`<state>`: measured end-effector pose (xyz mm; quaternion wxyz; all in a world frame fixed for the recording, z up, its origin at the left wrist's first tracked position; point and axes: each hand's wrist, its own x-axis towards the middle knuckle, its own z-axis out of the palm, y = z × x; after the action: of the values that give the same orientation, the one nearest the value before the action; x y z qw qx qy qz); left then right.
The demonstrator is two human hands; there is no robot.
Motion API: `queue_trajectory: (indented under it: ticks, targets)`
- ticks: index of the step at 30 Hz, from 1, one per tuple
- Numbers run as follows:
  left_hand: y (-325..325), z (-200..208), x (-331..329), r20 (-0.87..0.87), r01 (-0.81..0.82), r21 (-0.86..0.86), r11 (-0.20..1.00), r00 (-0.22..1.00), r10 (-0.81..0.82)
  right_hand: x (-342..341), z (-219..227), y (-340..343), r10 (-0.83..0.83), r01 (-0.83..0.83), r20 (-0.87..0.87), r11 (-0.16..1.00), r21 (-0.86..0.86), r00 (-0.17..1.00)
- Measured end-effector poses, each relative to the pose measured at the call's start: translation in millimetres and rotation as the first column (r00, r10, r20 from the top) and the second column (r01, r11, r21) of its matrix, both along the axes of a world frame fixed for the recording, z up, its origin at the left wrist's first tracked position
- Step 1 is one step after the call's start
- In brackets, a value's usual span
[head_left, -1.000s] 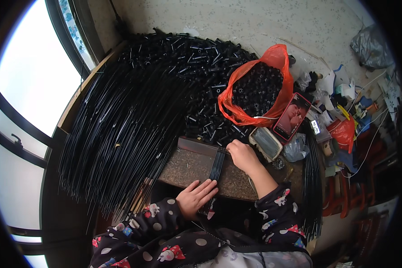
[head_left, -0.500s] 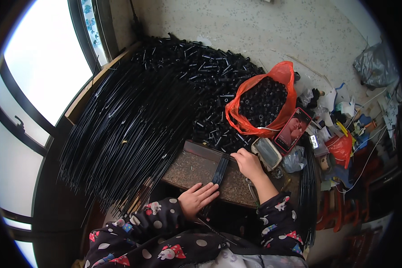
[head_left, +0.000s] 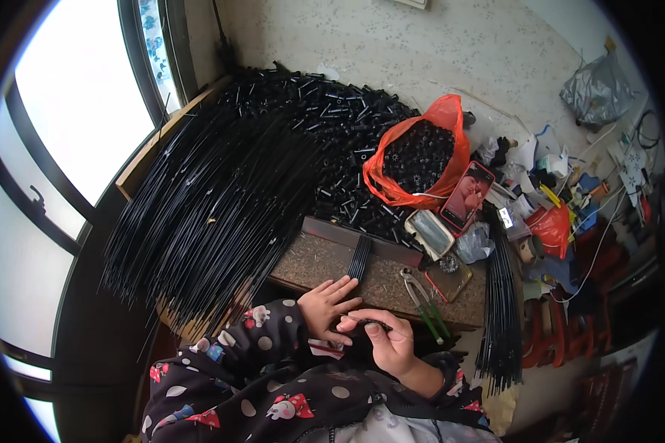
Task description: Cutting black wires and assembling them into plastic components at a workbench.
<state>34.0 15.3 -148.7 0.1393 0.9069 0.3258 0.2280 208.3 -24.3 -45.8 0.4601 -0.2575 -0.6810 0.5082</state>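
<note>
My left hand [head_left: 327, 304] lies flat at the front edge of the speckled brown worktop [head_left: 318, 264], fingers stretched out. Its fingertips touch the near part of a small flat row of thin black rods [head_left: 359, 258]. The far ends of those rods meet a long dark strip [head_left: 395, 249] standing along the worktop. Close beside it, just right of my left hand, my right hand [head_left: 391, 343] is curled with the palm partly up. Small black pieces [head_left: 377, 324] show inside its bent fingers; their exact shape cannot be made out.
Pincers [head_left: 425, 306] with green handles lie right of the rods. Behind are an orange bag [head_left: 457, 148] of small black parts, a phone [head_left: 467, 195] and a heap of black tubes [head_left: 325, 103]. Long black rods [head_left: 199, 214] cover the left; another bundle [head_left: 499, 317] hangs at right.
My right hand has left the dark strip and come back toward me, beside my left hand, now curled around small black pieces. My left hand stays at the rods. The view has shifted slightly.
</note>
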Motion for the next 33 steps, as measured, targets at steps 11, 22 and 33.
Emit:
queue_trajectory:
  ticks: [11,22,33]
  targets:
    - [-12,82,17,0.376,0.228,-0.244,0.943,0.918,-0.124,60,101,-47,-0.043,0.376,-0.720,0.873,0.310,0.693]
    - [11,93,32,0.793,0.182,-0.532,0.827,-0.234,0.562,-35,-69,14,-0.230,-0.242,-0.377,0.458,-0.855,0.897]
    - [-39,96,48,0.846,0.764,-0.528,0.372,0.436,0.306,21,51,62,-0.424,0.365,-0.669,0.900,-0.237,0.611]
